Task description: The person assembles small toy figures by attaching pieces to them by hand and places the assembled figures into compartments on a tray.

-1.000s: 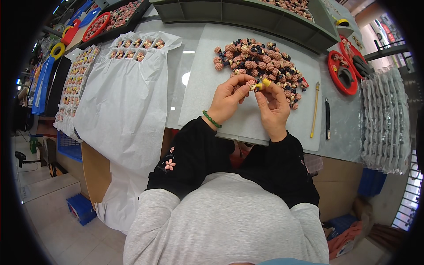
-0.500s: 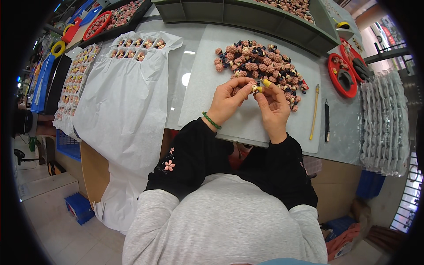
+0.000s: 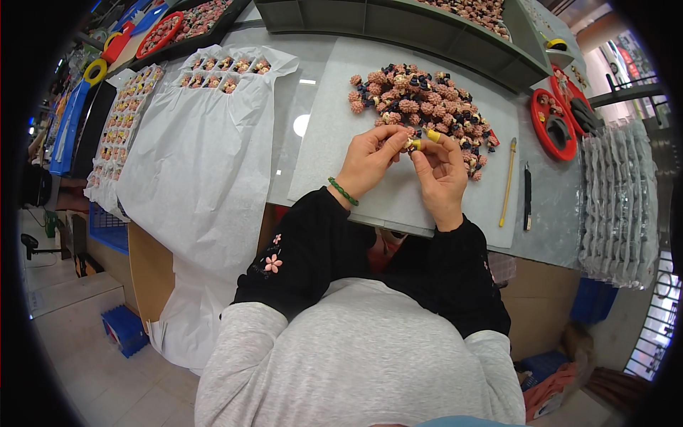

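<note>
Fingertips of my left hand (image 3: 364, 164) and my right hand (image 3: 442, 183) meet around one small doll figurine (image 3: 410, 143). Both hands are closed on it, and the fingers cover most of its body. Yellow finger covers (image 3: 433, 135) sit on fingertips of the right hand. Just beyond the hands lies a loose pile of similar figurines (image 3: 409, 106), with pink bumpy heads and dark blue parts. The pile rests on a white sheet (image 3: 319, 136) on the table.
A grey-green crate (image 3: 398, 28) of figurines stands behind the pile. Right of it lie a thin brush (image 3: 508, 181), a black pen-like tool (image 3: 527, 196), red round trays (image 3: 553, 135) and stacked clear blister trays (image 3: 619, 203). White paper (image 3: 196, 164) partly covers a figurine tray on the left.
Both hands stay together around the figurine, with only slight finger movement. The whole view has shifted a little; the pile looks the same.
</note>
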Motion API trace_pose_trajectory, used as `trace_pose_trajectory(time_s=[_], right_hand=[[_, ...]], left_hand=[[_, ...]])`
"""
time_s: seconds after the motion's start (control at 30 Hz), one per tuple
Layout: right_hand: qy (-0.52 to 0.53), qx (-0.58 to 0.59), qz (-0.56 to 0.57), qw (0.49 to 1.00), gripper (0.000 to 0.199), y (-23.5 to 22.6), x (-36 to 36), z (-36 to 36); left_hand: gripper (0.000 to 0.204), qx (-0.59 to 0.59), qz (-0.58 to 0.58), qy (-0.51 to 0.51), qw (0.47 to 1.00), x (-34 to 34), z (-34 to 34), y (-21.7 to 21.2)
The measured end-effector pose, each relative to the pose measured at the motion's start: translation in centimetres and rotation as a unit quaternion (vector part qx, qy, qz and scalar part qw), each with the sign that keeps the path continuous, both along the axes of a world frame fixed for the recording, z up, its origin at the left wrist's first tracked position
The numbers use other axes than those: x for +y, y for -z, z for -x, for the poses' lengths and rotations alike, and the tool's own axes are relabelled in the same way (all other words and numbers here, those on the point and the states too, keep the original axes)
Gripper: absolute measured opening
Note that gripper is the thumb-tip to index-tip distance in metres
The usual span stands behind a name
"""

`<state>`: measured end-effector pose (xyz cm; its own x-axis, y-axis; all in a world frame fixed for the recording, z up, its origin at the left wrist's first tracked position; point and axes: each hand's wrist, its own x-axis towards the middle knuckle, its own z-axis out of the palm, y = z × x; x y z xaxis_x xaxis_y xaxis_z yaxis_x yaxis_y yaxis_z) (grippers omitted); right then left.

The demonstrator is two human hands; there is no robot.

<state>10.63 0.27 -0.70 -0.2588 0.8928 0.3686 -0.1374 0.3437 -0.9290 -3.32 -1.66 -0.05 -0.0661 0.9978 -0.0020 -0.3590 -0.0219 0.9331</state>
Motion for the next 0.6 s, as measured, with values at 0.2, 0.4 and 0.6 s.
trace_pose_trajectory(time_s=[0.2, 0.4, 0.6], right_hand=[[0.001, 0.000, -0.001, 1.000, 0.036, -0.05, -0.03, 0.05], [0.001, -0.002, 0.004, 1.000, 0.035, -0.02, -0.02, 0.03], [-0.001, 0.004, 0.008, 1.000, 0.035, 0.06, 0.00, -0.02]], left_hand=[[0.022, -0.007, -0.002, 0.002, 1.000, 0.02, 0.02, -0.08], [0.022, -0.002, 0.011, 0.004, 1.000, -0.04, 0.10, -0.20], [0.022, -0.019, 0.039, 0.015, 0.999, -0.03, 0.15, -0.33]])
